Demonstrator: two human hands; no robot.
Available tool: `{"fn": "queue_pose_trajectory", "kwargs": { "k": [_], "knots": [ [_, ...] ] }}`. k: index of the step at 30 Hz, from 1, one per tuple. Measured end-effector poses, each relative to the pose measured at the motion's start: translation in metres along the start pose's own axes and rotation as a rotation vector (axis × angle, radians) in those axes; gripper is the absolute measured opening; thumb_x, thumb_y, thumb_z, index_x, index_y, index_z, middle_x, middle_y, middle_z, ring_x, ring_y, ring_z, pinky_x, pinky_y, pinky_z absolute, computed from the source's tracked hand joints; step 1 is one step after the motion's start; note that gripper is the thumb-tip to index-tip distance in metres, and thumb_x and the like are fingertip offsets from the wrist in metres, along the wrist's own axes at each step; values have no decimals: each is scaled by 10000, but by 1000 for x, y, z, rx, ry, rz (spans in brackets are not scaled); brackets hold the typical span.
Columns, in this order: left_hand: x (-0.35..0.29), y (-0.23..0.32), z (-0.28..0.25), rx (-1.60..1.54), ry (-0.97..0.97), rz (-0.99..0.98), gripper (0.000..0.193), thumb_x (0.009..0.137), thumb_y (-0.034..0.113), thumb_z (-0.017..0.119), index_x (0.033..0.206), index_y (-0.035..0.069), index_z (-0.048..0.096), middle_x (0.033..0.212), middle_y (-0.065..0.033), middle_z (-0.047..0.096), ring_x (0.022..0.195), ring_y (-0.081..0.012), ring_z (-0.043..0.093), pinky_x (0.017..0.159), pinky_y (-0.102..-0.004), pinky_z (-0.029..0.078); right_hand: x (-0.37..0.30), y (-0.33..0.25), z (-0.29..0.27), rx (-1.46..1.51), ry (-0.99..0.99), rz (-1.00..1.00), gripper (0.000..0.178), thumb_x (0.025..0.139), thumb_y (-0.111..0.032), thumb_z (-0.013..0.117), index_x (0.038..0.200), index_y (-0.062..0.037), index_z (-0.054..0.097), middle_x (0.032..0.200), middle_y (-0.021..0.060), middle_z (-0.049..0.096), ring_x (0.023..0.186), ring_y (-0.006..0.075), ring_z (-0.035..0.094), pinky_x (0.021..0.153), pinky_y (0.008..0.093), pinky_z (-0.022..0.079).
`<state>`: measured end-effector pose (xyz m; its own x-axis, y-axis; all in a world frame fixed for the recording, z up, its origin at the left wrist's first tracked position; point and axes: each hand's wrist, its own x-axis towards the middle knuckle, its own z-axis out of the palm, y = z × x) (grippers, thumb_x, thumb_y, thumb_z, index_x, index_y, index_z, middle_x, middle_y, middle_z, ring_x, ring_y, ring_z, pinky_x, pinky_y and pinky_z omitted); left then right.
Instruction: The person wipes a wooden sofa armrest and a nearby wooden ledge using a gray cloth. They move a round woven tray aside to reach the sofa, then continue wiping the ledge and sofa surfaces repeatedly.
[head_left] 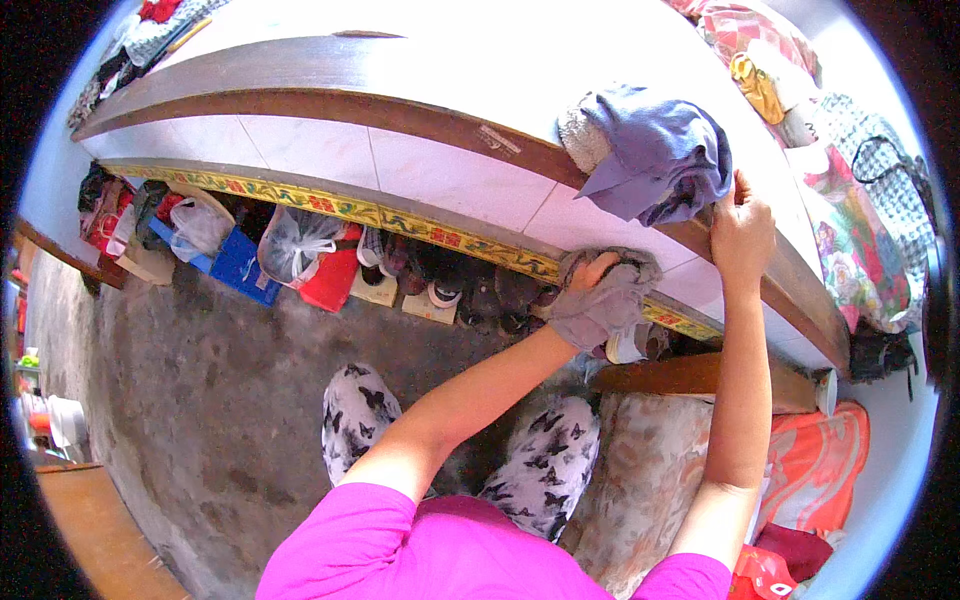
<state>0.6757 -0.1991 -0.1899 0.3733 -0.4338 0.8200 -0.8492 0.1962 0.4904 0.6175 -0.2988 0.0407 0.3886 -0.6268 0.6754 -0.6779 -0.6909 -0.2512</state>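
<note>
My left hand [597, 272] is partly wrapped in a crumpled grey cloth [605, 308] and presses it near the pale tiled front of a raised ledge [270, 100], just below its dark wooden edge. Some of its fingers are hidden in the folds. My right hand [743, 228] is closed at the ledge's edge, its fingertips pinching the side of a bunched blue-purple garment [665, 150]. That garment lies over the wooden edge, with a fuzzy grey piece [583, 140] at its left end.
Under the ledge stand a blue box [245, 265], a red bag [330, 275] and several shoes [445, 290]. Patterned bedding [850, 220] lies at the right. A wooden-edged seat [660, 375] is by my right arm. Grey floor [220, 400] spreads to the left.
</note>
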Motion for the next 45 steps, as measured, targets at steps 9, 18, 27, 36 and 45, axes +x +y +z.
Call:
{"fn": "queue_pose_trajectory", "kwargs": {
  "k": [9, 18, 27, 36, 45],
  "knots": [
    [56, -106, -237, 387, -517, 62, 297, 801, 74, 693, 1091, 93, 752, 1139, -39, 745, 1041, -206, 693, 932, -339, 536, -4, 4, -10, -69, -66, 46, 477, 988, -449, 540, 1252, -101, 734, 1010, 177, 764, 962, 373, 739, 820, 450, 561],
    [59, -83, -242, 798, -247, 58, 52, 849, 104, 665, 885, 90, 700, 993, -52, 730, 978, -228, 686, 926, -385, 536, -6, -12, -17, -104, -127, 49, 445, 995, -416, 545, 1244, -104, 741, 970, 157, 768, 922, 361, 745, 793, 451, 569],
    [23, -5, -61, 113, -336, -106, 207, 967, 240, 538, 1088, 198, 700, 1165, -87, 693, 1031, -340, 657, 920, -491, 519, -5, -3, -9, -101, -46, 38, 454, 965, -449, 541, 1200, -133, 768, 973, 167, 764, 922, 380, 743, 823, 484, 579],
    [38, -143, -249, 112, -230, -108, 91, 859, 135, 717, 930, 79, 715, 934, -66, 721, 856, -250, 703, 751, -348, 571, -4, -9, -8, -83, -61, 27, 459, 965, -432, 542, 1241, -130, 748, 943, 191, 754, 916, 408, 731, 816, 483, 571],
    [59, -95, -212, 721, -173, 152, 114, 839, 139, 686, 941, 114, 730, 1063, -96, 723, 898, -286, 687, 807, -428, 539, -9, -10, -10, -98, -2, -52, 381, 988, -416, 556, 1131, -147, 784, 866, 185, 748, 837, 401, 732, 737, 478, 577]
  ]
}}
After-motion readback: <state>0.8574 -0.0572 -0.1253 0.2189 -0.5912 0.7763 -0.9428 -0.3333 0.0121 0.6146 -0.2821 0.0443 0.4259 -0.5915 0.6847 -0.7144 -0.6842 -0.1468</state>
